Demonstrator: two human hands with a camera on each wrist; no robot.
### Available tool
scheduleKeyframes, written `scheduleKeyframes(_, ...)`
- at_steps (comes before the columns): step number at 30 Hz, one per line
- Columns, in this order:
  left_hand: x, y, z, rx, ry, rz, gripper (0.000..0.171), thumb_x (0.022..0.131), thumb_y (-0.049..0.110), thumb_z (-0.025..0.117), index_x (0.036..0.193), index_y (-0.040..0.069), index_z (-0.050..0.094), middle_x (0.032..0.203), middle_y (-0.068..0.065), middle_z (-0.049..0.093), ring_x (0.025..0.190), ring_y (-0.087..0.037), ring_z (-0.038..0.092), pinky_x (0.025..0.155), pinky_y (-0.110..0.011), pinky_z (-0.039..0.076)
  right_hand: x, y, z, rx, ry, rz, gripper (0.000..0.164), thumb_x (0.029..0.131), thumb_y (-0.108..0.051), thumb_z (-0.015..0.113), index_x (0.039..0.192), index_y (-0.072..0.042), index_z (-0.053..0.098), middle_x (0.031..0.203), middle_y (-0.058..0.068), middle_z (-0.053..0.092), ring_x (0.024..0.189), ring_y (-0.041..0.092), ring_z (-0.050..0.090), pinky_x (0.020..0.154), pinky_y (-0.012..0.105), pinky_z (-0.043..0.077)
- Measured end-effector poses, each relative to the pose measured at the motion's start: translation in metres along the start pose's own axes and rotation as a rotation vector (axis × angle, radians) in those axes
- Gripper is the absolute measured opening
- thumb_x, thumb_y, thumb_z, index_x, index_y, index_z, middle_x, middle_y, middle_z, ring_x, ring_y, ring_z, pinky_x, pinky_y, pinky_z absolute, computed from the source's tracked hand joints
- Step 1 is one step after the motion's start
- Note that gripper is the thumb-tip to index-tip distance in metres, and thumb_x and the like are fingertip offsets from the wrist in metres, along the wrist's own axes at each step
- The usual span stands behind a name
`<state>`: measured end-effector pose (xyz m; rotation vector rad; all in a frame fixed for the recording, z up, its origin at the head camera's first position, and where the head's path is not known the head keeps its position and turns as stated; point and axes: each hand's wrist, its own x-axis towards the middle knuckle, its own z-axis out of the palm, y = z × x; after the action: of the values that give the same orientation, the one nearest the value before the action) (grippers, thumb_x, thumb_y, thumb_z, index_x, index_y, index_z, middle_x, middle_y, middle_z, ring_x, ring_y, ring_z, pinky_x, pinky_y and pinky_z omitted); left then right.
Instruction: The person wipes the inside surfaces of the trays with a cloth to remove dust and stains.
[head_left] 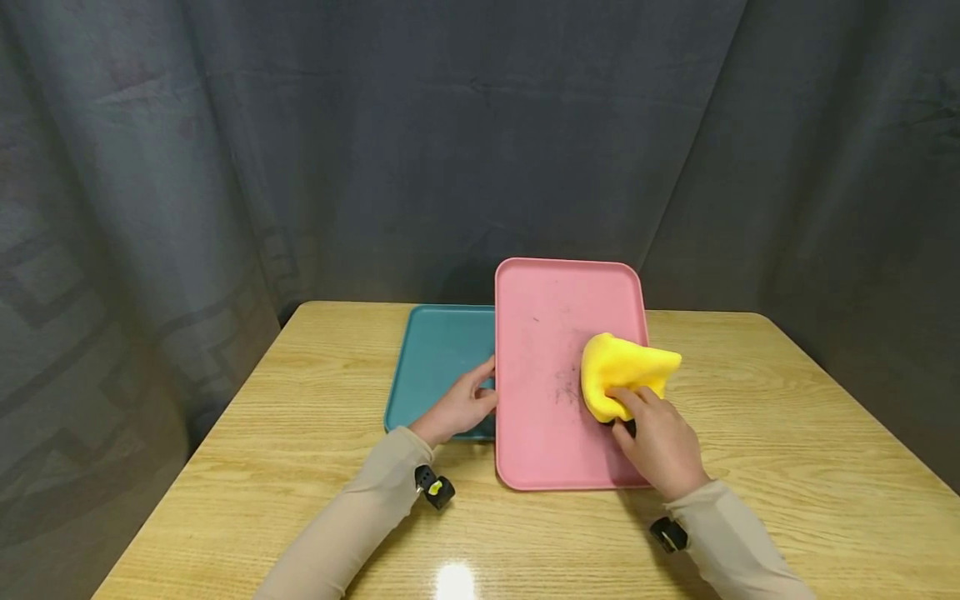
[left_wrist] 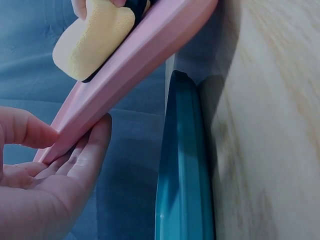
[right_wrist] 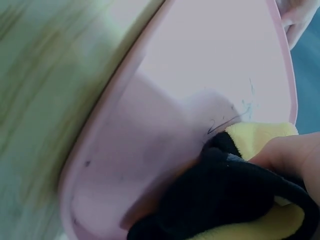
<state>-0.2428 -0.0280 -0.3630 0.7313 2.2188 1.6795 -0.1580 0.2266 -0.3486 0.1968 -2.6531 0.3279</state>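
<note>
It looks like the wiping step is in hand. The left hand [head_left: 467, 402] holds a pink tray [head_left: 528, 333] up on a slant, and the right hand [head_left: 660, 442] has a yellow cloth [head_left: 626, 360] down on it. There are dark marks [head_left: 567, 388] just beside the cloth that are not wiped off yet. I think the next move calls for sliding the cloth over those marks with a firm push, while the other hand keeps the tray from tipping.

The left hand pinches the left rim of the tray, with the thumb on top and the fingers underneath. The right hand is bunched up, and its fingers and thumb pinch the cloth.

The pink tray is over the back part of the bench [head_left: 757, 417], a bit nearer the right back corner than the left one. Its left side is lifted up. I cannot tell if its low side touches the bench. It hides the right part of a teal tray [head_left: 442, 350], which lies flat by the bench's back edge.

The pink tray has round corners and a low rim. Dark smudges sit near its middle, with a thin, curly black line and a few little specks. The cloth looks soft and fuzzy, all scrunched up, and seems to be yellow on one side and black on the other.
</note>
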Motion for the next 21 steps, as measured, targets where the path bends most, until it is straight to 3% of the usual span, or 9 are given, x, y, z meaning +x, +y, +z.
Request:
scheduleKeyframes(10,0.0001,-0.0003,0.0,-0.001,-0.012,-0.004,0.061,0.096,0.007,0.042,0.151,0.018,0.016,0.146,-0.016,0.038,0.087,-0.018,0.062,0.085,-0.044,0.052,-0.0017,0.0029,-0.0011,0.003,-0.002,0.03,0.039,0.075,-0.007,0.069,0.112,-0.005,0.062,0.09,0.017,0.059,0.061,0.026,0.054,0.048,0.041,0.045)
scheduleKeyframes(21,-0.001,0.0005,0.0002,0.011,-0.007,-0.011,0.061,0.097,0.008,0.04,0.151,0.018,0.014,0.148,-0.014,0.035,0.095,-0.023,0.063,0.085,-0.034,0.053,-0.0034,0.0038,-0.0025,-0.01,-0.027,0.052,0.038,0.076,-0.01,0.069,0.113,-0.004,0.061,0.092,0.02,0.06,0.053,0.024,0.05,0.042,0.036,0.041)
